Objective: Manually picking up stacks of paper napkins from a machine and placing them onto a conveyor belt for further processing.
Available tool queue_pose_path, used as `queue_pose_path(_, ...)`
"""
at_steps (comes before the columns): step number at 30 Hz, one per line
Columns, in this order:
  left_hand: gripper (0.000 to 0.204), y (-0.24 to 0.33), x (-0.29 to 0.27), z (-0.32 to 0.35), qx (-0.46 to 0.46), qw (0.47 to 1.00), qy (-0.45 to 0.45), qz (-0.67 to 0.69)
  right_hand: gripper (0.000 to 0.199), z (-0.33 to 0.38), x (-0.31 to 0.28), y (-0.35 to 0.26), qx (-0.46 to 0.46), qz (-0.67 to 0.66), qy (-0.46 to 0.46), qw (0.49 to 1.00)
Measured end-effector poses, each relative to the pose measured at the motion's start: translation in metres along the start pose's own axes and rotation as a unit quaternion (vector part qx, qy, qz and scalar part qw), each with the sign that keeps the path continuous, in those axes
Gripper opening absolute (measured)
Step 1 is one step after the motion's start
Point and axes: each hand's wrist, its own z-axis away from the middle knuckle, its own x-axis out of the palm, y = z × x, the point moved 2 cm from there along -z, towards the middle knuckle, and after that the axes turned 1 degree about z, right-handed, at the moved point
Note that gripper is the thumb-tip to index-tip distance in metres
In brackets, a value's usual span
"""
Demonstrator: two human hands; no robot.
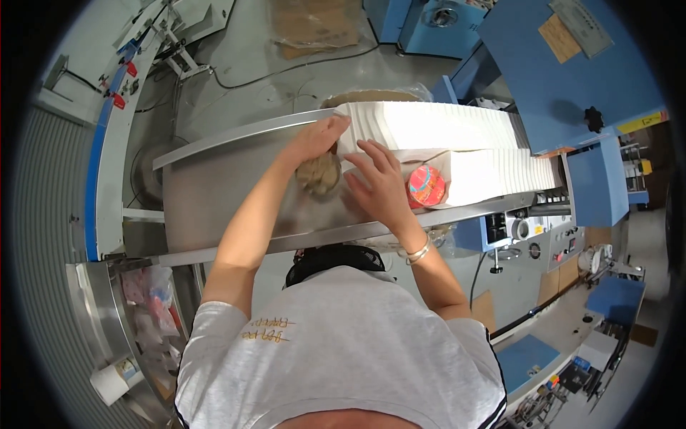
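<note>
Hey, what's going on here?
A person in a light grey T-shirt is working with both bare hands over a metal trough. The left hand is at the left end of the farther white stack; its grip is unclear. The right hand, fingers spread, is left of a red round item beside the nearer white stack. A tan bundle sits between the forearms.

Brown cardboard [314, 25] lies with clear plastic on the gray floor [243, 50], and a long black cord [314, 69] curves near it. A big blue machine [572, 79] with a black knob [593, 119] is on the right. On the left are red handles [118, 101], plastic bags [161, 300] and a white roll [109, 385].
</note>
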Motion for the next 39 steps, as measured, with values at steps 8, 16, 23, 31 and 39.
queue_pose_path(8, 0.053, -0.015, 0.02, 0.002, -0.119, 0.975, 0.074, 0.174, 0.031, 0.015, -0.046, 0.026, 0.131, -0.121, -0.15, 0.973)
queue_pose_path(16, 0.056, -0.003, 0.025, -0.001, -0.236, 0.911, 0.002, 0.338, 0.075, 0.052, 0.047, -0.019, -0.034, -0.098, -0.268, 0.958)
queue_pose_path(23, 0.085, -0.014, 0.028, -0.015, -0.307, 0.924, 0.068, 0.218, 0.077, 0.036, 0.103, -0.029, -0.023, -0.204, -0.245, 0.948)
queue_pose_path(31, 0.105, -0.002, 0.031, -0.006, -0.26, 0.934, 0.013, 0.245, 0.085, 0.025, 0.077, -0.019, 0.323, -0.288, -0.326, 0.841)
queue_pose_path(39, 0.093, 0.003, 0.037, -0.006, -0.221, 0.921, 0.046, 0.317, 0.047, 0.04, 0.018, -0.007, 0.186, -0.021, -0.287, 0.939)
